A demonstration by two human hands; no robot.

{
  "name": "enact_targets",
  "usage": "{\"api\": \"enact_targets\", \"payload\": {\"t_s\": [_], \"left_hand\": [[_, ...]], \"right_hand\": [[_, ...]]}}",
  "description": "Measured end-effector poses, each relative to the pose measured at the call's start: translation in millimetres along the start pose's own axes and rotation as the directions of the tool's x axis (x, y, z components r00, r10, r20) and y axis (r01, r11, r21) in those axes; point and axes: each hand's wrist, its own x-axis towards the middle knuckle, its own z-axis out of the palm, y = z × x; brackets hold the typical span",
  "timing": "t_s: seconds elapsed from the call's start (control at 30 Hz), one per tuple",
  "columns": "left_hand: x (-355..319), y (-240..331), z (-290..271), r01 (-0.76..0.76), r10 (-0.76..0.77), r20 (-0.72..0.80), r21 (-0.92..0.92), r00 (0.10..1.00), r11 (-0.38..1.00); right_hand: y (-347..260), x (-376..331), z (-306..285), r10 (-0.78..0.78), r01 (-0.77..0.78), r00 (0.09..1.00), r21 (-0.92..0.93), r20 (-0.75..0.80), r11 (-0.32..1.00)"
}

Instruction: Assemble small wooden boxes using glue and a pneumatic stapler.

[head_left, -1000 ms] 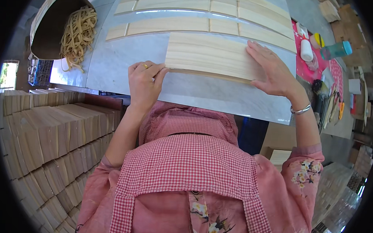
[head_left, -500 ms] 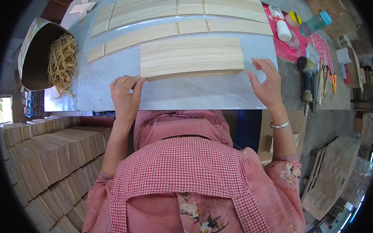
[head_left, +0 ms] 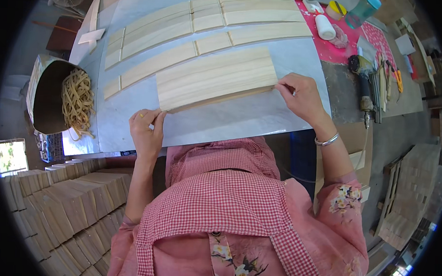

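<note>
Your left hand (head_left: 147, 130) had thumb and forefinger pinching the near left corner of the pale wooden panel (head_left: 216, 77); other fingers curled in. Your right hand (head_left: 302, 94) pinched the near right corner the same way, thumb and forefinger together. Panel sat flat side up at the near part of the table (head_left: 221, 121), angled, its right end farther off than its left; narrow wood edge showed along the near side. Just beyond lay a grooved strip (head_left: 160, 64), then wider grooved boards (head_left: 156, 31). Left: carton (head_left: 46, 100) with tan bands (head_left: 77, 101) spilling out. Right: white bottle (head_left: 324, 27) on pink cloth (head_left: 336, 54), air tool (head_left: 364, 89) nearer.
</note>
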Motion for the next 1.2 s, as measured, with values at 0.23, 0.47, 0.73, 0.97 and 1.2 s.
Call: {"api": "enact_targets", "payload": {"t_s": [0.23,0.47,0.73,0.97,1.2], "left_hand": [[1.9,-0.6,0.8,-0.103,0.103,0.005,0.123,0.995,0.987],[8.4,-1.0,-16.0,0.071,-0.085,0.186,0.083,0.979,0.994],[77.4,90.6,-1.5,-0.375,0.344,0.256,0.080,0.903,0.924],[117.3,137.1,93.0,-0.517,0.531,0.411,-0.153,0.741,0.842],[119.7,128.8,116.4,-0.425,0.496,0.412,-0.255,0.765,0.868]], "right_hand": [[7.4,0.1,7.1,-0.211,0.195,0.973,-0.159,-0.091,0.968],[14.2,1.8,3.4,-0.167,0.162,0.985,-0.093,-0.045,0.982],[13.2,25.4,5.4,0.117,-0.024,0.955,0.321,-0.273,0.947],[6.0,53.1,43.6,0.116,-0.023,0.883,0.204,-0.455,0.979],[-0.5,57.8,54.6,0.292,-0.130,0.866,0.382,-0.406,0.915]]}}
